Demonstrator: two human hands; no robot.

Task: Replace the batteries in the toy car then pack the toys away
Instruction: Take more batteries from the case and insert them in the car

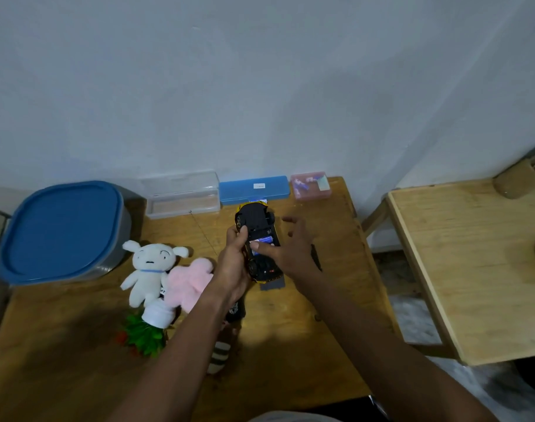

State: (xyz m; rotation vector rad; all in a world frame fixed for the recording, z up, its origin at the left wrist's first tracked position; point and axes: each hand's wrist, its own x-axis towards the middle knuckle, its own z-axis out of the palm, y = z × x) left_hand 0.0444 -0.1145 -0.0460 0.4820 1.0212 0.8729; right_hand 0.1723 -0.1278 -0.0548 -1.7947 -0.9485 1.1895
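We grip the toy car (257, 220) belly-up in our left hand (234, 269) above the worktop (290, 345), so its open bay faces us; our right hand (290, 251), fingers spread, thumbs a battery (264, 239) down.

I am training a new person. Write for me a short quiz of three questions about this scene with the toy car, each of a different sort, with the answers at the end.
1. True or false: the left hand holds the toy car with its underside up.
2. What does the right hand do?
A. It grips a wheel.
B. It presses its thumb on the batteries in the open compartment.
C. It lies flat on the table.
3. Fill in: the white plush lies beside a ___ plush.

Key
1. True.
2. B.
3. Pink: the pink plush touches its side.
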